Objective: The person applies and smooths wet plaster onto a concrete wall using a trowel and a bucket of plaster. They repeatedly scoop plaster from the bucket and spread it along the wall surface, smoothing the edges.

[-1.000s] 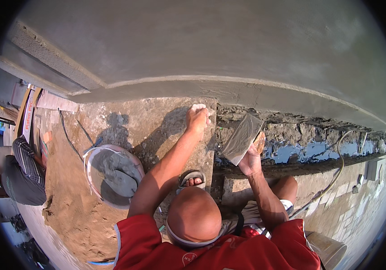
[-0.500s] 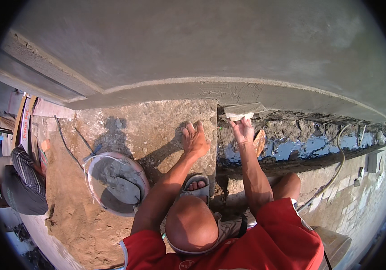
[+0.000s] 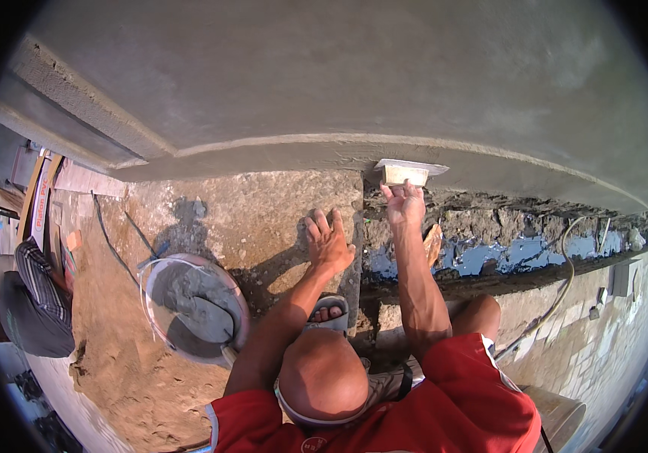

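Note:
My right hand (image 3: 405,202) grips a plastering float (image 3: 405,174) by its pale block-like handle. The float's thin plate lies against the lower band of the grey plastered wall (image 3: 324,158), just above the ditch. On the concrete slab (image 3: 263,198), my left hand (image 3: 328,240) is set down with its fingers spread, holding nothing. A bucket of grey mortar (image 3: 188,291) stands left of my left forearm, and a trowel (image 3: 214,321) rests in the mortar with its handle toward the rim.
A muddy ditch with water (image 3: 482,253) runs along the wall to the right, crossed by a hose (image 3: 566,272). Thin rods (image 3: 112,238) lie beside the bucket. Another person (image 3: 33,302) is at the far left, near some boards (image 3: 41,192). Sandy ground (image 3: 135,392) lies below the bucket.
My right hand has raised the float slightly up the wall and tilted it, so more of its handle shows. The left hand stays on the slab, its fingers a little more spread.

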Action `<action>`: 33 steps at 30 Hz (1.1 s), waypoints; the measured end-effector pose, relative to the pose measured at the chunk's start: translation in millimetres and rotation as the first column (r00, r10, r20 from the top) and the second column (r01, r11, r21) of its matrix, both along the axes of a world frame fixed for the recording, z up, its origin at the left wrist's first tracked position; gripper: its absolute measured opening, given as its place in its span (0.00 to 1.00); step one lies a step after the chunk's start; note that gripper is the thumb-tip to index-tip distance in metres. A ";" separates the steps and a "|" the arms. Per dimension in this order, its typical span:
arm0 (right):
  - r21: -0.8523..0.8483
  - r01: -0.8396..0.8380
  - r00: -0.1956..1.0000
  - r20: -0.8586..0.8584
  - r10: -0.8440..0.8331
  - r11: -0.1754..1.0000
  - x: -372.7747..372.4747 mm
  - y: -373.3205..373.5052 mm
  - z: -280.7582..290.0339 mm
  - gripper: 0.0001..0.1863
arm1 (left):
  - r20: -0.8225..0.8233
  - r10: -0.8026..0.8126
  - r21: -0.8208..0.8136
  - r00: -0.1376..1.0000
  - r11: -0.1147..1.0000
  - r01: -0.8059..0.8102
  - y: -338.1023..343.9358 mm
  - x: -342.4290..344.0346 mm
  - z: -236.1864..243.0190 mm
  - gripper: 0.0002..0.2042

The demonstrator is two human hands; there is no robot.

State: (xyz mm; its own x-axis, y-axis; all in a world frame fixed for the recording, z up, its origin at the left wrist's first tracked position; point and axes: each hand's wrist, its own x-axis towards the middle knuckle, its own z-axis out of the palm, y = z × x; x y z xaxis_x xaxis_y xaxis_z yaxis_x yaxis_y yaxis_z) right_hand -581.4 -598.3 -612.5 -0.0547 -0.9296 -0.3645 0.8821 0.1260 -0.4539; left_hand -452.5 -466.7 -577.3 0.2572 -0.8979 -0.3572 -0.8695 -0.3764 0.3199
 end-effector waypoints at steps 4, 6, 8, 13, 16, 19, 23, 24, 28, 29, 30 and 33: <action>-0.009 0.031 0.994 -0.106 -0.032 0.999 3.9 -1.1 53.4 0.12 | 0.021 -0.031 0.029 0.999 0.999 0.030 0.8 -1.8 -4.8 0.46; -0.115 0.026 0.998 -0.050 -0.032 0.993 3.3 5.8 92.7 0.14 | 0.018 -0.040 0.006 0.999 0.999 0.039 2.9 -1.5 -10.5 0.46; -0.288 0.069 0.986 -0.123 -0.109 0.955 -8.9 15.3 121.9 0.18 | 0.015 -0.044 -0.002 0.999 0.999 0.045 5.1 -2.3 -14.8 0.47; -0.334 0.060 0.993 -0.074 -0.089 0.941 -53.3 24.0 109.1 0.22 | 0.002 -0.036 0.027 0.999 0.999 0.036 4.3 -2.4 -4.3 0.49; -0.172 -0.042 0.994 -0.108 0.023 0.984 -76.8 26.8 29.9 0.22 | -0.009 -0.017 0.045 1.000 0.999 0.018 3.1 -6.0 -5.8 0.50; -0.016 -0.057 0.998 -0.024 0.057 0.998 -86.0 17.2 -47.5 0.19 | 0.001 -0.022 0.013 1.000 1.000 0.022 2.2 -8.6 -12.2 0.51; 0.001 -0.069 0.997 -0.044 0.069 0.998 -88.9 -16.9 -88.0 0.12 | 0.009 -0.047 0.001 0.999 0.999 0.047 -2.1 -11.8 -16.1 0.53; 0.005 -0.079 0.996 -0.046 0.079 0.997 -81.6 -17.4 -82.6 0.11 | 0.016 -0.046 0.005 0.999 0.999 0.046 0.5 -8.2 -16.2 0.53; 0.005 -0.053 0.991 -0.121 0.053 0.999 -55.6 -15.2 -36.6 0.11 | 0.046 -0.042 0.008 0.998 0.999 0.042 4.1 -5.3 -17.8 0.54; -0.008 -0.078 0.993 -0.088 0.077 0.997 -59.6 -21.1 -48.2 0.11 | 0.044 -0.042 0.006 0.998 0.999 0.042 3.8 -5.1 -18.4 0.54; -0.046 -0.075 0.994 -0.082 0.071 0.996 -56.7 -23.3 -36.3 0.12 | 0.042 -0.039 0.003 0.998 0.999 0.039 3.4 -5.0 -17.6 0.53; -0.108 -0.044 0.996 -0.088 0.034 0.993 -38.8 -14.4 23.5 0.14 | 0.025 -0.030 -0.012 0.999 0.999 0.031 4.3 -7.3 -17.2 0.52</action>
State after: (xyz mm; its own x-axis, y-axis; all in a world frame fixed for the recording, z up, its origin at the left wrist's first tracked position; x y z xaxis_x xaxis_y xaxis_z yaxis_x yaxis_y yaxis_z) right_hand -620.2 -612.7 -589.1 -0.0445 -0.9656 -0.2560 0.8347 0.1049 -0.5407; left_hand -459.8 -462.4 -594.5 0.2383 -0.9098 -0.3398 -0.8883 -0.3456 0.3024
